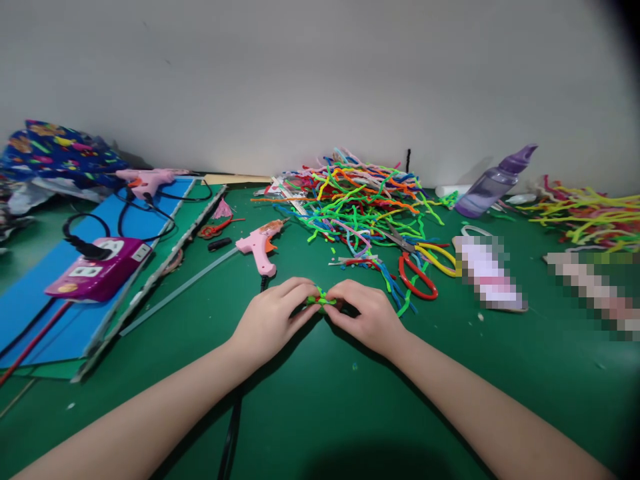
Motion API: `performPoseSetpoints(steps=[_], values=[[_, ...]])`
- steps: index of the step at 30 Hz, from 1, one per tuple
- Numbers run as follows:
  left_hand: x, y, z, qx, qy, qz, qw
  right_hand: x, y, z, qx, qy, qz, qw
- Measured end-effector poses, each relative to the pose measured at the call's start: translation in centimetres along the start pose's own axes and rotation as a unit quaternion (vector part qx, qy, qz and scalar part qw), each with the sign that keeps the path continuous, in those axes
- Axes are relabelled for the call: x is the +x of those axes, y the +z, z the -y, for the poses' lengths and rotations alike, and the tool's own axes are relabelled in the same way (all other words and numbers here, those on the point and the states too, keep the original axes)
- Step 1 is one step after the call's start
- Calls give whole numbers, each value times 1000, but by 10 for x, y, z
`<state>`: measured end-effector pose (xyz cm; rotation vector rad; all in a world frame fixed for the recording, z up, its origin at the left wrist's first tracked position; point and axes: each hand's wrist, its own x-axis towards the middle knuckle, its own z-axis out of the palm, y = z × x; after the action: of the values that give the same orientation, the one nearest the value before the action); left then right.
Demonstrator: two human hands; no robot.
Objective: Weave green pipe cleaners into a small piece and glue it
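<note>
Between the fingertips of both hands is a small twisted piece of green pipe cleaner [323, 299] with a bit of red in it. My left hand [280, 313] pinches its left end, and my right hand [367, 313] pinches the right end. The fingers partly cover the piece, so its full shape is hidden. Just behind my left hand lies a pink glue gun [260, 247] with a long clear glue stick in its back. Scissors [417, 263] with one red and one yellow handle rest beyond my right hand.
A heap of colourful pipe cleaners [360, 193] lies by the wall. At left, a purple power strip [103, 270] and a second pink glue gun [147, 180] sit on blue board [55, 320]. A purple bottle [493, 183] stands tilted at right, near more pipe cleaners [590, 217].
</note>
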<state>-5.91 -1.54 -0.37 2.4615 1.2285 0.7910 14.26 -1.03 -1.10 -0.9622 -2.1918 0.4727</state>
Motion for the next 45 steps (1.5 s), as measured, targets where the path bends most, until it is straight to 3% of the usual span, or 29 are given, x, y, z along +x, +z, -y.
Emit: performPoseSetpoints(steps=[12,17,22,30,34,45], values=[[1,0,-1,14,-9,-2,1000,0,0,-2,3,-16,-4,1000],[1,-3,-2,0,-49,3,999,-2,-2,-7,5,0,-55,998],[1,-2,-3,-21,-5,10,1000,1,-5,-7,27,-1,-62,998],[-1,0,3,-4,11,18,1000,0,-4,1,42,-17,-32,998],[-2,3,6,9,30,-7,999,1,-2,1,14,-10,-16,1000],[-5,7,10,81,86,-2,993,2,0,1,-57,36,27,997]])
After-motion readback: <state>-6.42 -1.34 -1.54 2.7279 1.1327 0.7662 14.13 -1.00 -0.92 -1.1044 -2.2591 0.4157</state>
